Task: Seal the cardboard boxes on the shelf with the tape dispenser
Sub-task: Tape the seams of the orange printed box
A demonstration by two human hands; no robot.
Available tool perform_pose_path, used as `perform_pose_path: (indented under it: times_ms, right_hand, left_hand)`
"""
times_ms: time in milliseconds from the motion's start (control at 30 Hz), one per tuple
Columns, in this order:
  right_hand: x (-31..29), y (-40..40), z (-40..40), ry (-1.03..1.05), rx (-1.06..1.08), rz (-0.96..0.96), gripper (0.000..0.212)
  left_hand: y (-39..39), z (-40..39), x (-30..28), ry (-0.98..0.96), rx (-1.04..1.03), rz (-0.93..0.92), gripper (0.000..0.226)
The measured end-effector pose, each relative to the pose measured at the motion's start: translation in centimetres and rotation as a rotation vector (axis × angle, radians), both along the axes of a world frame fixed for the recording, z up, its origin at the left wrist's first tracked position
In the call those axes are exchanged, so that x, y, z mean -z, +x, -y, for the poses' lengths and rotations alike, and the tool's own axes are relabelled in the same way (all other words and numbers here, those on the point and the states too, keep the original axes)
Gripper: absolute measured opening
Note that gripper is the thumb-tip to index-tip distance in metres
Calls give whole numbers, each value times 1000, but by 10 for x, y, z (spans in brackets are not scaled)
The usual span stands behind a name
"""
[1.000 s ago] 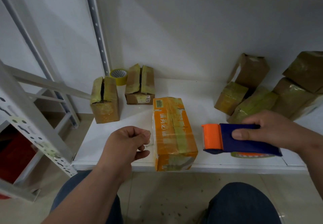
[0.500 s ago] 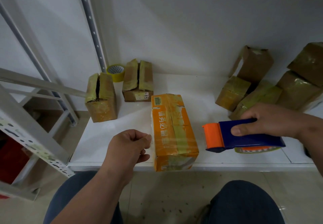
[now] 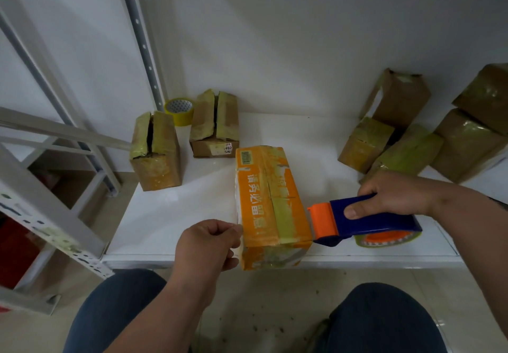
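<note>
One orange box [image 3: 270, 201], yellowed tape along its top seam.

to your left stands a grey metal rack frame [image 3: 49, 212] with slotted uprights, and something red [image 3: 13, 248] sits low behind it. a perforated grey upright [image 3: 140, 39] runs up the white wall [image 3: 275, 36]. below the shelf edge you see a pale tiled floor [image 3: 275, 297] speckled with dark crumbs.
</note>
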State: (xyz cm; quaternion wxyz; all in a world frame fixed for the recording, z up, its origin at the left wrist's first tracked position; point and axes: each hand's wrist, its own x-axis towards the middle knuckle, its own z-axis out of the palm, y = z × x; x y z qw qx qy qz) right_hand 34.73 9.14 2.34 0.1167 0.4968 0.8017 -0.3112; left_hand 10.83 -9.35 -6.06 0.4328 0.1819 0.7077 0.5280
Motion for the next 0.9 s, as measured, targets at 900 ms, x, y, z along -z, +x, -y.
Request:
perform_pose_path:
  times_ms: [900]
  right_hand:
    - [46, 11, 14, -140, 135, -275, 61]
  left_hand:
    - [-1, -6, -2, 240, 455, -862, 62]
